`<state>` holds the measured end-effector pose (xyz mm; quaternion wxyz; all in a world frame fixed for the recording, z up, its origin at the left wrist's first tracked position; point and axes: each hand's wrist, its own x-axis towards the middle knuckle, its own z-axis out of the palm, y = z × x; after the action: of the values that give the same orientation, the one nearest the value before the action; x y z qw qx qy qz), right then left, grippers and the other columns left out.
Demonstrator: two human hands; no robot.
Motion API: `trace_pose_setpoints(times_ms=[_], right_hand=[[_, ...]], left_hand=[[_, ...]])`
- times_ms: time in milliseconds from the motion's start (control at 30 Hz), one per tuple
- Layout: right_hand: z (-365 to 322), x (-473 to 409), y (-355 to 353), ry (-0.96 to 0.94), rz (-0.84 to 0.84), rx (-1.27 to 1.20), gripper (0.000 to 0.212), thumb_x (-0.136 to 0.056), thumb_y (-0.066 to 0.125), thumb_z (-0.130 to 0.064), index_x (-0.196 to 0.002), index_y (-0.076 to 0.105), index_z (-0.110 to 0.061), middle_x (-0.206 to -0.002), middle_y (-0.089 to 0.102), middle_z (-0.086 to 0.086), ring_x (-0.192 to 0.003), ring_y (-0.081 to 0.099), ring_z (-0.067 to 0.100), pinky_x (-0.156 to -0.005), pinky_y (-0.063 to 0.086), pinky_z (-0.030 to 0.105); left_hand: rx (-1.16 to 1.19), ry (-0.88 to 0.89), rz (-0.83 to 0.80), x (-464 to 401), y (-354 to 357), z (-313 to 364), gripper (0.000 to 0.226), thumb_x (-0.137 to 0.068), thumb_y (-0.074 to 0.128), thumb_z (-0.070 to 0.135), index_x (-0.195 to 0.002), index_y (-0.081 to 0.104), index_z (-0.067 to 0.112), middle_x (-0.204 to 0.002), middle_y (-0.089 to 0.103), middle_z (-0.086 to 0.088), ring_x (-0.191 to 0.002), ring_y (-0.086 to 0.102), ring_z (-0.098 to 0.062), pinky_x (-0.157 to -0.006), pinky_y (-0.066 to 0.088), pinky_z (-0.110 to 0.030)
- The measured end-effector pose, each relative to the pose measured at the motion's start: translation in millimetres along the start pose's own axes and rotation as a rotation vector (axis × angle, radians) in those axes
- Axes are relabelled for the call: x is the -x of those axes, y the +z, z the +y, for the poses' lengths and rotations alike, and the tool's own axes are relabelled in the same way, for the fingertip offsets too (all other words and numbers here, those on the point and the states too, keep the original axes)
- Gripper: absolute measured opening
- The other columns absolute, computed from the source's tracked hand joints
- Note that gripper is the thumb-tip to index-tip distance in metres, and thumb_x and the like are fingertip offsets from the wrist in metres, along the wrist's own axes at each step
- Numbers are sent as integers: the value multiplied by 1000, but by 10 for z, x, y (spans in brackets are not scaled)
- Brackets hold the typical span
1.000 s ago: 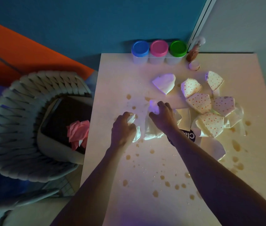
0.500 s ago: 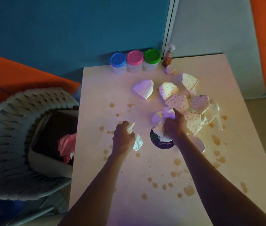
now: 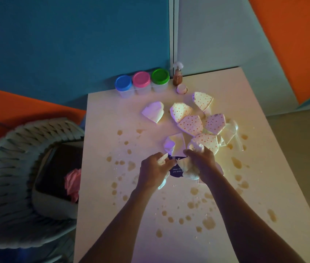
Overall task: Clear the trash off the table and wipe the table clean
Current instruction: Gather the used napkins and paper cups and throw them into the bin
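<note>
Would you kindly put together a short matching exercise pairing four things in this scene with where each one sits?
Things:
1. green-lidded jar
2. pink crumpled paper
3. small spray bottle
4. dark printed wrapper

Places:
A. in the bin beside the table's left edge
B. between the left hand and right hand
C. at the table's far edge, right end of the row of three jars
D. at the table's far edge, just right of the jars

Pairs: 1-C, 2-A, 3-D, 4-B
</note>
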<state>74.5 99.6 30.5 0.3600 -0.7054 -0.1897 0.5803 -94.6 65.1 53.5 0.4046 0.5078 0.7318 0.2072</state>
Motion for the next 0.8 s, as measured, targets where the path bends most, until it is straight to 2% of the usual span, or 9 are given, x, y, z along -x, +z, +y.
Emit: trace_pose_setpoints(times_ms=[133,200,267,333,367,467,567,667,800], right_hand=[[12,50,-96,-19,18,-30,34,-77,65,6,-107,61,-11,-80,65,10,-65,63,25,-57,53,34],[-24,76,-104,-56,52,-59,34,-81,59,7,-106,60,-16,-81,63,9,-63,60,23,-51,50,26],[-29,97,-139,-84,47,-167,31,-81,54,7,-95,63,-19,-84,65,14,-66,64,27,-56,53,32],[-8,130,-163,-77,30,-239,28,-79,55,-1,-90,65,-25,-92,71,17,-77,70,36,-68,58,48],[9,144,-161,-73,6,-246,26,-77,57,-8,-92,66,-27,-95,72,19,-82,71,38,-72,58,51],[5,212,-290,-49,-179,-342,24,-81,69,-12,-104,65,-13,-93,71,20,-75,68,32,-64,53,39],[-16,235,-447,-39,-404,-274,56,-71,87,-24,-118,62,-7,-97,69,20,-85,68,34,-74,52,46],[-20,269,-583,-43,-437,-216,55,-67,88,-18,-115,63,-8,-96,72,19,-85,70,34,-75,56,47],[-5,202,-815,16,-262,-387,27,-80,72,3,-104,65,-4,-79,67,16,-62,65,27,-55,51,32]], left_hand=[[49,39,-66,163,79,136,36,-87,71,50,-68,62,21,-64,65,8,-59,55,-3,-58,43,-16],[114,37,-181,233,117,163,30,-91,66,51,-75,69,27,-70,70,14,-68,64,3,-66,47,-14],[86,84,-239,303,197,190,27,-89,64,59,-91,72,33,-85,73,12,-80,68,-1,-75,53,-22],[9,133,-215,332,274,225,24,-88,63,58,-100,69,37,-90,70,11,-83,67,-4,-75,54,-27],[-8,147,-196,332,300,236,22,-89,63,55,-101,67,38,-91,70,14,-85,67,-6,-77,54,-28],[-29,193,-189,377,366,396,11,-93,63,47,-96,68,37,-89,62,37,-95,66,-9,-85,55,-30],[-75,188,-186,400,414,523,16,-93,62,46,-98,68,32,-83,64,22,-99,64,-16,-90,54,-39],[-67,210,-208,453,494,661,14,-96,63,38,-100,70,27,-78,60,18,-83,62,0,-88,53,-33],[4,290,-278,507,650,744,13,-95,68,34,-104,72,26,-96,64,15,-88,60,18,-80,47,-16]])
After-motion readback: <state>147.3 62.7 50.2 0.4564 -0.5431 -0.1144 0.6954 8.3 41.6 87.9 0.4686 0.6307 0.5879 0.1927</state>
